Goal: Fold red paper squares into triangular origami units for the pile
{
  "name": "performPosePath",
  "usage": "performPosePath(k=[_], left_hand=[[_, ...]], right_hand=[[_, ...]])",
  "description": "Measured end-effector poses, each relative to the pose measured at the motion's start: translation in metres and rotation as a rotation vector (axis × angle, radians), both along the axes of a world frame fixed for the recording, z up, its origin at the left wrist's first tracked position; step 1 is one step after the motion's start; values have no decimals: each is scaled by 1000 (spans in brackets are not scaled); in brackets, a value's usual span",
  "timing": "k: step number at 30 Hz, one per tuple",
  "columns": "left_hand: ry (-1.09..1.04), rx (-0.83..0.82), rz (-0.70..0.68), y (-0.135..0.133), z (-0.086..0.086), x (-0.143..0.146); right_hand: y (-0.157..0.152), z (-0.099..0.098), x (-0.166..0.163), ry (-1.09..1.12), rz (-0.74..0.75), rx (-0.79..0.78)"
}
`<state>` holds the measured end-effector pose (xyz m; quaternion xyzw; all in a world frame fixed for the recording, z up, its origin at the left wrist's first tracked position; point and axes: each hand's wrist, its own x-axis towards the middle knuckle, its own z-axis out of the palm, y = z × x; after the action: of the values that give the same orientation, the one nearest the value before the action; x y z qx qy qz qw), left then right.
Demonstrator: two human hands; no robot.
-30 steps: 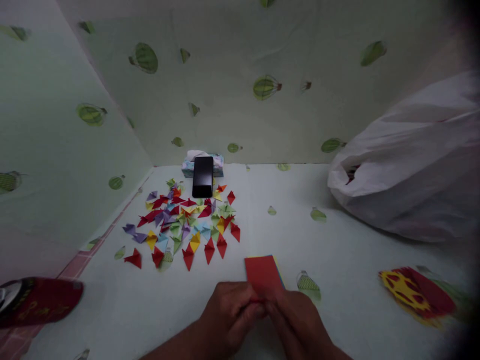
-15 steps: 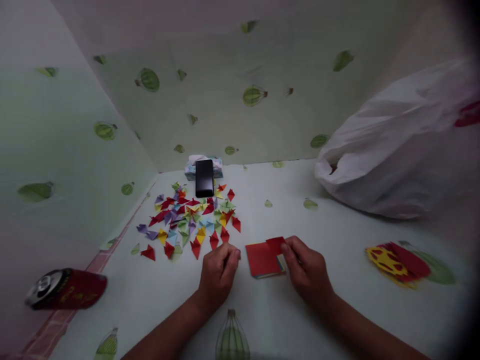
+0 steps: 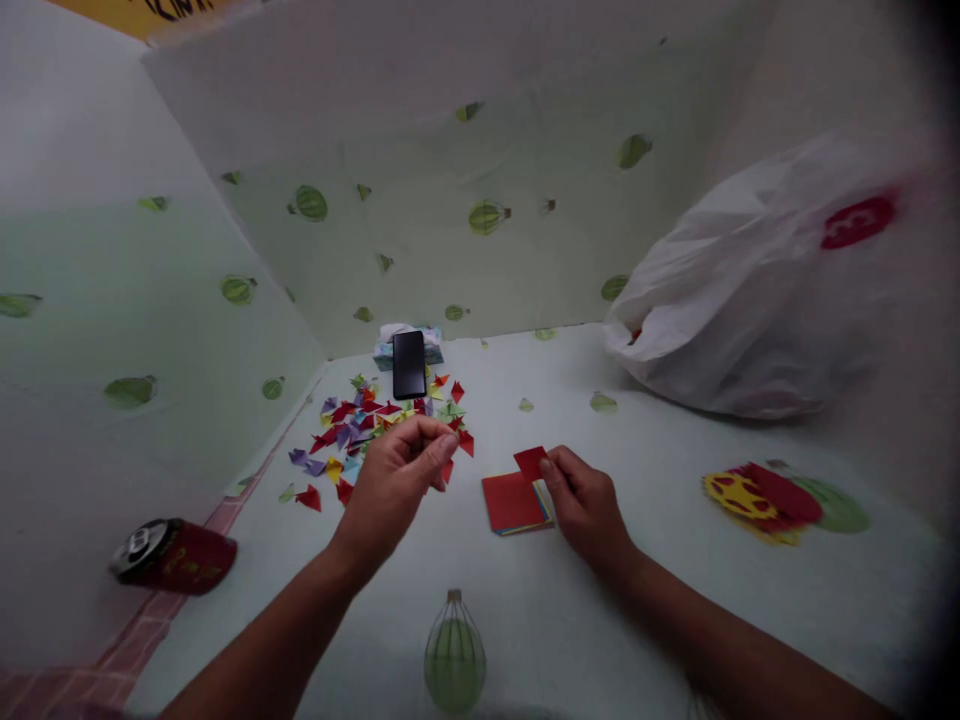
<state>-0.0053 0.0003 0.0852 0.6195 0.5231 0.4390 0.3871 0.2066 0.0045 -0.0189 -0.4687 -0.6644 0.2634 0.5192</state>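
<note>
In the head view, my right hand point(image 3: 589, 505) pinches a small red paper sheet point(image 3: 530, 463) by its right edge. The sheet is raised just above the far right corner of a stack of square paper point(image 3: 514, 502). Red tops that stack, with blue, yellow and white edges showing below. My left hand point(image 3: 401, 480) is closed, thumb against the curled forefinger, in front of a spread of small folded paper pieces point(image 3: 308, 497). Whatever it may hold is hidden. Those pieces are red, purple, yellow, green and blue, and my left hand covers some of them.
A black phone point(image 3: 409, 365) leans on a tissue box point(image 3: 433, 345) by the back wall. At left lies a red can point(image 3: 176, 557). A big white plastic bag point(image 3: 720, 300) fills the right back, with yellow and red cut-outs point(image 3: 757, 500) in front of it.
My left hand has risen and moved left and away from me, over the folded pieces. My right hand keeps its pinch on the red sheet. The camera view has shifted slightly.
</note>
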Motion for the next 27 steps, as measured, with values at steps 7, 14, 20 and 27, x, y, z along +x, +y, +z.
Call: performPosePath(k=[7, 14, 20, 27], left_hand=[[739, 212, 151, 83, -54, -20], [963, 277, 85, 113, -85, -13], [992, 408, 104, 112, -76, -12], [965, 588, 150, 70, -59, -49]], right_hand=[[2, -4, -1, 12, 2, -15], [4, -7, -2, 42, 8, -12], [5, -9, -1, 48, 17, -60], [5, -8, 0, 51, 25, -105]])
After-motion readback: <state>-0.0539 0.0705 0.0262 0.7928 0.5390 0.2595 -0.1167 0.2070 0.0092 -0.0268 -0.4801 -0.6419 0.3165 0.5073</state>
